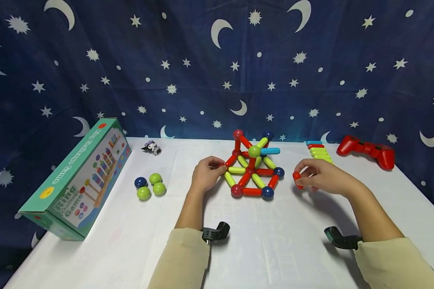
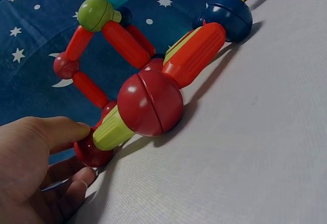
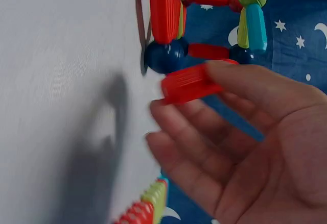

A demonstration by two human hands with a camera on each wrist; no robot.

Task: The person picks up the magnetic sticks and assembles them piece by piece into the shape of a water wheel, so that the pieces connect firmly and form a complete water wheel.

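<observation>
A construction of red, green and blue balls joined by red and yellow-green rods (image 1: 252, 192) stands on the white table. A light blue rod (image 1: 270, 151) juts sideways from the green ball (image 1: 254, 151) at its top. My left hand (image 1: 206, 175) is at the construction's left corner, pinching a red ball (image 2: 94, 152) between thumb and fingers. To the right of the construction, my right hand (image 1: 325, 176) holds a short red rod (image 3: 186, 83) by thumb and fingertips, raised above the table and apart from the nearest blue ball (image 3: 164, 57).
Several loose rods (image 1: 320, 152) lie in a row at the back right, beside a red game controller (image 1: 367, 151). On the left are loose green and blue balls (image 1: 143, 193), a small figurine (image 1: 152, 147) and a green game box (image 1: 76, 180). A starry curtain (image 1: 188, 80) hangs behind.
</observation>
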